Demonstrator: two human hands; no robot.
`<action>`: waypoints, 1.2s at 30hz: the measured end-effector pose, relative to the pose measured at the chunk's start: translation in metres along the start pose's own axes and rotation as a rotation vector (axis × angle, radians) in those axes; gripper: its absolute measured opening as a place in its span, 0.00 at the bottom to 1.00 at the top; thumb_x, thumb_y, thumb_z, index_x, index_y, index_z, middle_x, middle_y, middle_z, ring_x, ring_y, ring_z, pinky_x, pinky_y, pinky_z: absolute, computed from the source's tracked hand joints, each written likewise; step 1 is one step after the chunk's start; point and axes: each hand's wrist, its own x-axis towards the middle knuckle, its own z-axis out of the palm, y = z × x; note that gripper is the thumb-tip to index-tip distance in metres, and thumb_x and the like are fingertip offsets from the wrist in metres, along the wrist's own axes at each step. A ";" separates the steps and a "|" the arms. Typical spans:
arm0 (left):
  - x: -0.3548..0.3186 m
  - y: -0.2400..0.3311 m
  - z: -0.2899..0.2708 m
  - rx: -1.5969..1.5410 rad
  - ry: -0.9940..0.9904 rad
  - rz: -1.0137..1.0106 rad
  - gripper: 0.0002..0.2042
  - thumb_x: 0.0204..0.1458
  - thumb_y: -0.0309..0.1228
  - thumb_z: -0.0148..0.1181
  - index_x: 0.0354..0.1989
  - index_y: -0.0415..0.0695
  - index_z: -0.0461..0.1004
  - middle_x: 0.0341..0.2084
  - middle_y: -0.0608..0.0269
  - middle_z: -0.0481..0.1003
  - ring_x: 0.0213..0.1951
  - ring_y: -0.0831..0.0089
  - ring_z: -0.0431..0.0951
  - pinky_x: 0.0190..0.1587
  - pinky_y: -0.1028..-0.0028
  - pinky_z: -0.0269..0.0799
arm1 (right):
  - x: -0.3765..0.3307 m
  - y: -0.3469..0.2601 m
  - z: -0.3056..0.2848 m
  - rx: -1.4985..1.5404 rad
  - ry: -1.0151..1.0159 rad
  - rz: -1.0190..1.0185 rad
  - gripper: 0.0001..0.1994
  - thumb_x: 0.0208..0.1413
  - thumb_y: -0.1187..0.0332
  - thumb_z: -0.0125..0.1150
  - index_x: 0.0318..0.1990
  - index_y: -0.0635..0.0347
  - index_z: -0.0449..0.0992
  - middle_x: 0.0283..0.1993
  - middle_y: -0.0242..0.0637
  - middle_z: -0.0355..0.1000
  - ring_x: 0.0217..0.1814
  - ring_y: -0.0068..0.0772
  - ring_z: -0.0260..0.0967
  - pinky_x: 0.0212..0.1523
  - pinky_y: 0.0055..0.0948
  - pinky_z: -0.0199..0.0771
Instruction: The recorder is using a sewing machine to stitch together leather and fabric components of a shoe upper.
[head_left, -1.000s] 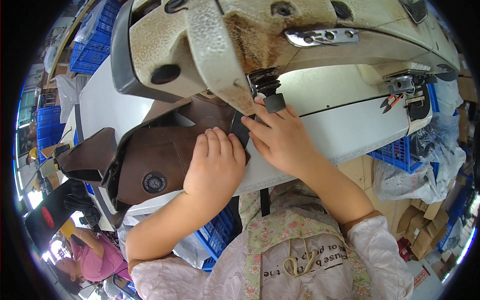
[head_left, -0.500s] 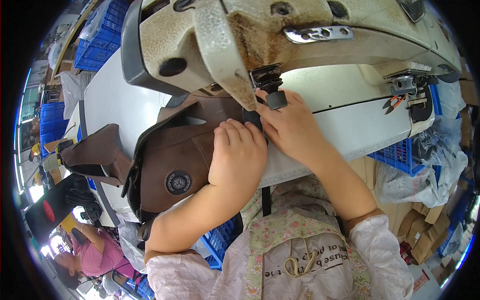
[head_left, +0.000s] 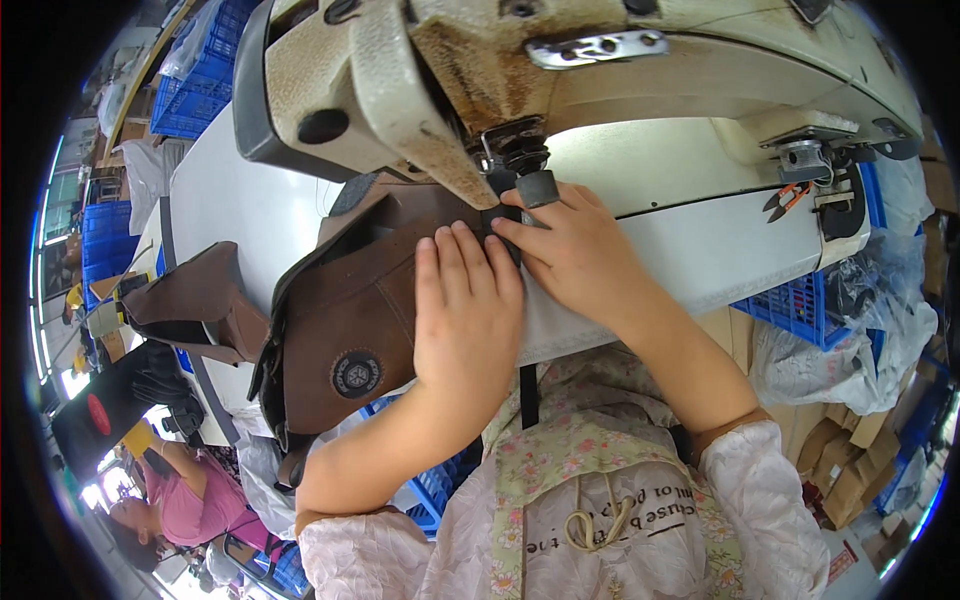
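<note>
A brown leather boot upper (head_left: 345, 310) with a round dark badge lies on the sewing machine's bed, its dark-lined opening toward the left. My left hand (head_left: 465, 305) rests flat on the leather, fingers stretched out and pointing to the needle area; its thumb is hidden. At the upper's right edge, a black strip (head_left: 505, 215) shows under the presser area. My right hand (head_left: 580, 255) touches that edge with fingers spread, some of them behind the machine's black knob (head_left: 537, 188). The worn cream sewing machine head (head_left: 400, 100) hangs above both hands. The needle cannot be made out.
A second brown leather piece (head_left: 205, 305) lies at the left on the white table. Orange-handled thread snips (head_left: 790, 200) sit by the machine's right end. Blue crates (head_left: 795, 310) and plastic bags (head_left: 830, 375) stand at the right. A person in pink (head_left: 210, 500) is at the lower left.
My left hand's fingers have straightened from a curled pose and lie flatter on the leather. My right hand's fingers have shifted slightly left and down. The machine appears shifted a little left in view.
</note>
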 end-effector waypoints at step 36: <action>-0.031 -0.027 -0.005 -0.026 -0.106 0.140 0.32 0.45 0.30 0.62 0.64 0.44 0.69 0.57 0.36 0.70 0.59 0.44 0.71 0.65 0.47 0.63 | -0.003 0.006 0.003 0.023 0.026 -0.031 0.13 0.48 0.64 0.70 0.43 0.52 0.83 0.52 0.32 0.74 0.59 0.38 0.68 0.59 0.40 0.70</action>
